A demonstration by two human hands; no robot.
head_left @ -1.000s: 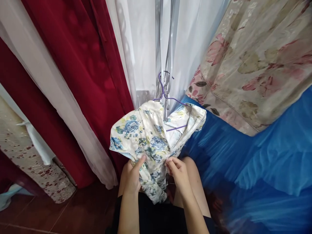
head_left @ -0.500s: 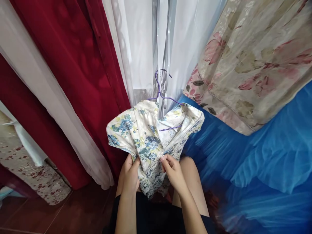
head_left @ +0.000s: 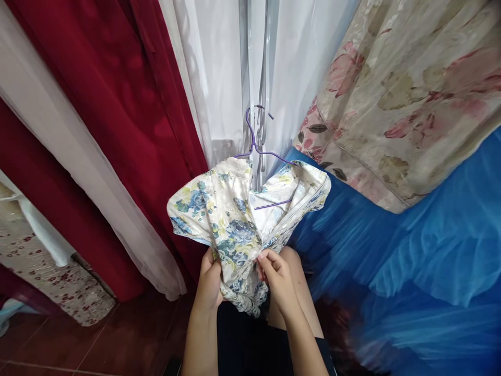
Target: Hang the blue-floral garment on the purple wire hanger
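A white blouse (head_left: 230,209) with blue and yellow flowers hangs on a purple hanger (head_left: 253,142) in front of me, its neckline open and the hanger's lower bar showing inside. My left hand (head_left: 209,279) grips the blouse's left side below the sleeve, the fingers partly hidden by the cloth. With thumb and fingers, my right hand (head_left: 276,271) pinches the front edge where the two sides overlap, at the bottom of the neckline. Below my hands the lower part of the blouse is bunched over my lap.
Red drapes (head_left: 129,120) and a pale sheer strip (head_left: 97,172) hang at left. White curtains (head_left: 219,68) with grey ribbons (head_left: 258,68) hang behind the hanger. To the right are a pink-flowered cloth (head_left: 391,99) and a blue cloth (head_left: 415,261). A red tiled floor (head_left: 129,339) lies below.
The hanger has shifted slightly up and left in the view. Both hands keep their hold on the blouse, and my right knee has moved a little left.
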